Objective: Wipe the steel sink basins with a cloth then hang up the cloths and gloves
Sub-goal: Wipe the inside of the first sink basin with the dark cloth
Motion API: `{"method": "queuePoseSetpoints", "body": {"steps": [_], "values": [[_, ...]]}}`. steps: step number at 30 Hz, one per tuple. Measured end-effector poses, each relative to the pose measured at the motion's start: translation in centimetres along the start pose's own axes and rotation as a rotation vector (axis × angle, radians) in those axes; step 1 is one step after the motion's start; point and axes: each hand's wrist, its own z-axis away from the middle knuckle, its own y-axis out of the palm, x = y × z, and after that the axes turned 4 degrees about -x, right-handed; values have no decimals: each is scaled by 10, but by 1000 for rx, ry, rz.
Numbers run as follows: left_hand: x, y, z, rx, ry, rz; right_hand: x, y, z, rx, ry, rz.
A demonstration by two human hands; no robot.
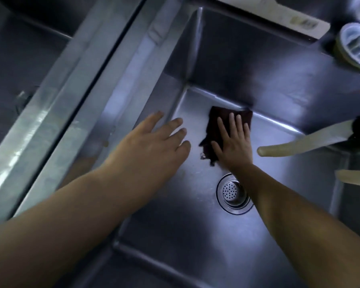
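Note:
A deep steel sink basin [279, 96] fills the middle of the view. A dark maroon cloth [214, 127] lies flat on the basin floor near the far wall. My right hand [234, 142] presses on the cloth with straight, spread fingers. My left hand [154, 146] hovers or rests at the basin's left wall, fingers straight and holding nothing. A perforated drain strainer [231, 192] sits in the floor just behind my right wrist. A second basin [15, 59] lies to the left beyond the steel divider [75, 96].
Two pale hose ends [299, 145] reach into the basin from the right. A round clear-and-green object [355, 46] sits on the rim at upper right. A white board [279, 17] runs along the far edge.

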Motion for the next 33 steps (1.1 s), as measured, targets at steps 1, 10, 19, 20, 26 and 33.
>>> {"method": "queuePoseSetpoints", "body": {"steps": [1, 10, 19, 20, 26, 33], "values": [[7, -4, 3, -30, -4, 7, -5, -3, 7, 14, 43, -7], [29, -6, 12, -2, -10, 13, 44, -10, -54, 12, -2, -9], [29, -10, 10, -9, -38, 18, 97, 5, -27, 21, -294, -30], [29, -12, 10, -1, -41, 11, 103, 8, -10, 32, -334, -51], [28, -13, 10, 11, -46, -20, 128, 22, 99, 74, -580, -103], [25, -21, 11, 48, -43, -80, 111, 17, 193, 179, -721, -59]]}}
